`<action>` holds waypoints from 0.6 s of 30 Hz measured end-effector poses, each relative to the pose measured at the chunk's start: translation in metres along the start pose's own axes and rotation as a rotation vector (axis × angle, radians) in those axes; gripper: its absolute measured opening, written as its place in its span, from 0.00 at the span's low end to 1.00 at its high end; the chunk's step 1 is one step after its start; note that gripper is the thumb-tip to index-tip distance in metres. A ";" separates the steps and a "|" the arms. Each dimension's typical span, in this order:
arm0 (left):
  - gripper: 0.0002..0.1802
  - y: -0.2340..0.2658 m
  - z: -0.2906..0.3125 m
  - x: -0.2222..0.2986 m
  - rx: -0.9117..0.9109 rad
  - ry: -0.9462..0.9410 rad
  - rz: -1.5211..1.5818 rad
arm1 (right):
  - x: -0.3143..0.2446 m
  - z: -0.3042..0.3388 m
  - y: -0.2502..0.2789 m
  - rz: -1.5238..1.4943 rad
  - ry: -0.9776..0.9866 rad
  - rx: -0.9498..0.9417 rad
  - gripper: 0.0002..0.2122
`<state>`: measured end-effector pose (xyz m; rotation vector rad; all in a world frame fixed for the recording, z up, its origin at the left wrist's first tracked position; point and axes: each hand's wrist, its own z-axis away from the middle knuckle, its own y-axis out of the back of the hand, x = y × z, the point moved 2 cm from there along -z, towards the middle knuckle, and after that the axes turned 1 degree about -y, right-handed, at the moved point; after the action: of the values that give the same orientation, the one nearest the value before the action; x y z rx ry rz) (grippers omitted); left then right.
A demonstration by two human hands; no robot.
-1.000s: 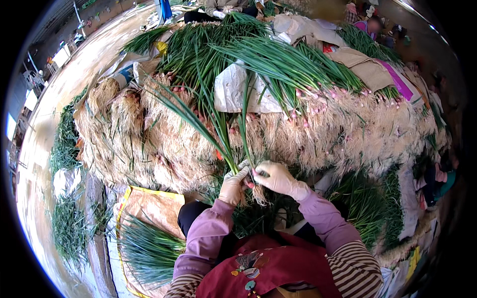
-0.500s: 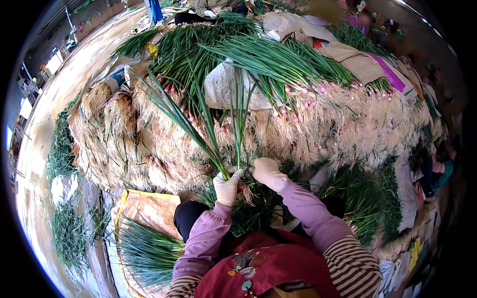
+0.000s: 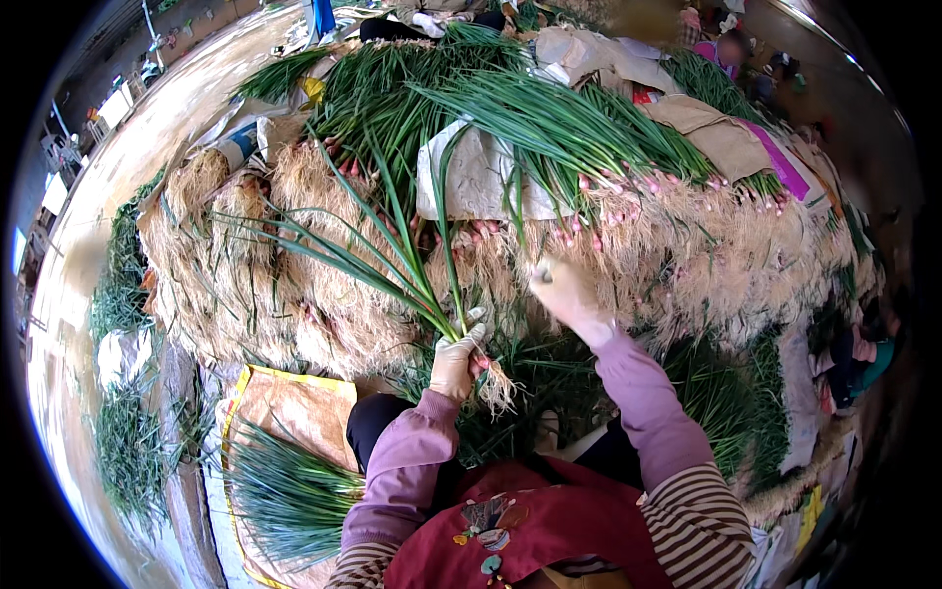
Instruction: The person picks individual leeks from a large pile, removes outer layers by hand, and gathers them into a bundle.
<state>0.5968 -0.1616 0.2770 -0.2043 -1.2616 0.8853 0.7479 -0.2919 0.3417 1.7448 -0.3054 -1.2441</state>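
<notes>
My left hand [image 3: 454,365], in a pale glove, is closed around the base of a few spring onions [image 3: 417,287]. Their green leaves fan up and to the left, while pinkish bulbs and pale roots [image 3: 498,387] stick out on the right of the hand. Up and to the right, apart from that bunch, my gloved right hand [image 3: 572,297] is closed in a pinch. A long green leaf [image 3: 520,211] rises from its fingertips; the hand is slightly blurred. Ahead of both hands lies a big heap of spring onions [image 3: 549,123], with tangled pale roots [image 3: 687,250] facing me.
Trimmed spring onions [image 3: 294,496] lie on a tan sack [image 3: 294,398] with a yellow edge at my left. Loose green leaves [image 3: 711,402] cover the ground at right. White sheeting [image 3: 456,177] and brown sacking [image 3: 711,128] lie over the heap. Other people sit beyond it and at right.
My right hand has moved up and to the right, away from the left hand, with a green leaf in its fingers. The bunch in my left hand now leans further left.
</notes>
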 end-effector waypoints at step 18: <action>0.05 -0.005 0.008 -0.012 0.103 -0.251 -0.212 | 0.022 0.039 -0.063 0.563 -0.051 -0.328 0.09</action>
<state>0.5919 -0.1761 0.2736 0.1252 -1.4357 0.8064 0.7059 -0.2936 0.2765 1.2302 -0.5463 -0.8675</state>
